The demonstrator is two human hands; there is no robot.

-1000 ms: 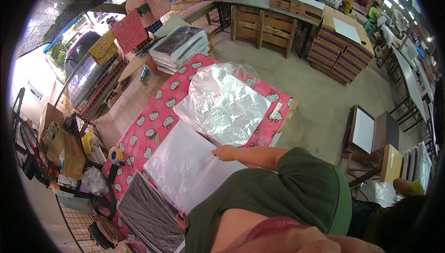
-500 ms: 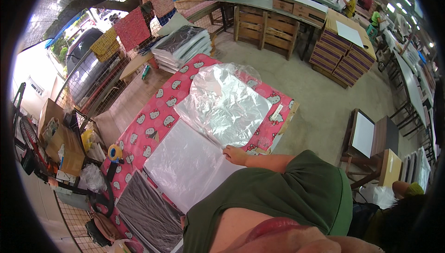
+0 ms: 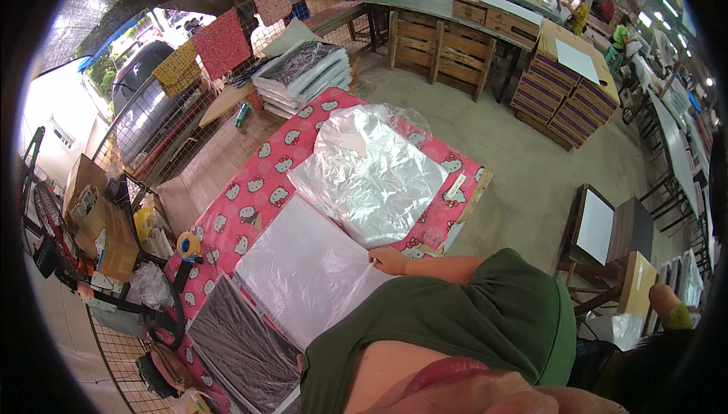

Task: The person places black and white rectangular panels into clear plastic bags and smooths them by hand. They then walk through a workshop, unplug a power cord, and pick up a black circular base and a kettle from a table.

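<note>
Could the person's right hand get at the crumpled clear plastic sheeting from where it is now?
Probably yes: the right hand rests at the edge of the flat bagged white sheet, with the clear plastic sheeting just beyond and nothing lying between them.

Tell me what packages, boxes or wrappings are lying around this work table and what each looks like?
Flat white pack: on the table by the right hand, rectangular, in clear film.
Clear plastic bags: crumpled, shiny heap at mid-table.
Dark wrapped pack: near table end, grey, flat.
Stack of wrapped packs: far end, grey and white.
Cardboard boxes: floor, right, brown with purple bands.
</note>
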